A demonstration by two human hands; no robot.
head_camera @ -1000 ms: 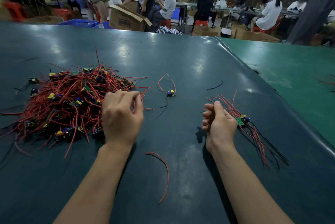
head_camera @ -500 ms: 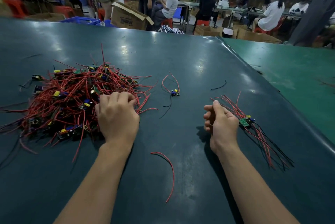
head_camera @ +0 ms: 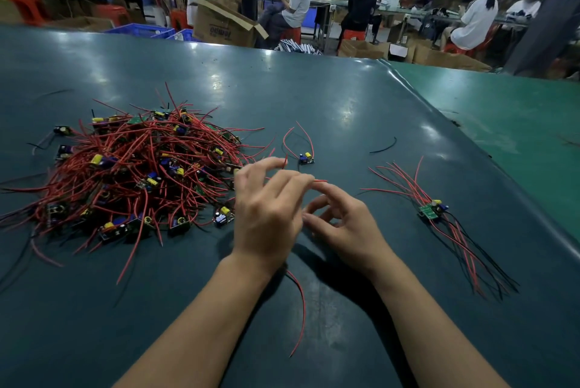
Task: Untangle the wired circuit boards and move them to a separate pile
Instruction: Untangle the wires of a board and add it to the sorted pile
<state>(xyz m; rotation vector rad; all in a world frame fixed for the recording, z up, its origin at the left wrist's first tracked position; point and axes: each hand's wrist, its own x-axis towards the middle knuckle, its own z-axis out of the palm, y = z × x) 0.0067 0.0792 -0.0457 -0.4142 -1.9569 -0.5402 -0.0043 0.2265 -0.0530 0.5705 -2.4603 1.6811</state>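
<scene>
I see both hands raised together over the middle of the dark green surface (head_camera: 314,98). My left hand (head_camera: 266,208) has its fingers (head_camera: 273,164) curled, and a short red wire end (head_camera: 320,181) sticks out past them toward the right; whether it is pinched I cannot tell, since the back of the hand hides the grip. My right hand (head_camera: 348,227) sits just beside it, fingers loosely bent, one fingertip reaching up near that wire end; I cannot tell if it holds anything. The big tangled pile of boards (head_camera: 135,168) with red wires lies to the left, its near edge just beside the left hand. A single board (head_camera: 306,158) with looped wires lies just beyond the hands. The small sorted pile (head_camera: 433,210) lies well to the right, its wires trailing toward me. A loose red wire (head_camera: 301,309) curves between my forearms.
</scene>
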